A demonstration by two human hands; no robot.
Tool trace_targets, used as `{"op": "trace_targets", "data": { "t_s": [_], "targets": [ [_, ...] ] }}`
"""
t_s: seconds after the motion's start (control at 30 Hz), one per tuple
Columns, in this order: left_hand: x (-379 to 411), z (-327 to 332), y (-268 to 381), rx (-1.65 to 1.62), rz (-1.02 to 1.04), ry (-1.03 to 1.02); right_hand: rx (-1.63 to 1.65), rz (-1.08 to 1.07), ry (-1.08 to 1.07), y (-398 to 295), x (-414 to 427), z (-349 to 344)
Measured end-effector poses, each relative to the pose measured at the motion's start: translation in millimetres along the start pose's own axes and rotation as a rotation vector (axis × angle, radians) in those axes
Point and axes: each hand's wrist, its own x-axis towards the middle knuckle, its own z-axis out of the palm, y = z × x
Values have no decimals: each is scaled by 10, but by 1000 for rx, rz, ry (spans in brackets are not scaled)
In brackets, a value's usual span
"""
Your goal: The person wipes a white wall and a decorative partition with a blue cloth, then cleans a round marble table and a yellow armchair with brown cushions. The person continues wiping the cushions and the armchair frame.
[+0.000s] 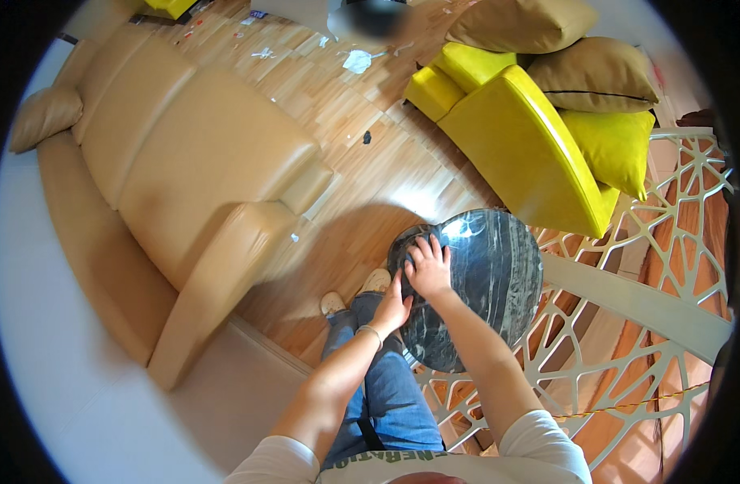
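Observation:
A round black marble tabletop [497,284] with white veins stands before me, and light glares off its far edge. A second dark rounded surface [413,232] shows at its left side, partly hidden. My right hand [429,269] lies on the left part of the marble with its fingers spread. Lower and to the left, my left hand [394,311] is at the tabletop's left rim, thumb apart from the fingers. Neither hand shows an object in it, though what lies under the right palm is hidden.
A tan leather sofa [212,145] is on the left. At upper right, a yellow armchair [503,145] bears tan cushions [593,72] and a yellow one [612,145]. White lattice panels [624,296] lie at right. Scraps [358,60] litter the wood floor [345,175].

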Motion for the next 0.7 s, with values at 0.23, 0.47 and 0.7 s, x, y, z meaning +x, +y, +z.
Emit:
{"op": "trace_targets", "data": {
  "t_s": [0.23,0.47,0.7],
  "targets": [
    [-965,730,-984,-73,73,-191,-142,-314,-181,-435,-1135,355],
    [-946,738,-708,-205,-178,-100,-98,-561,-134,-156,-1147,251],
    [-269,434,-462,-233,72,273,-29,-199,-134,-296,-396,-34]
  ]
}}
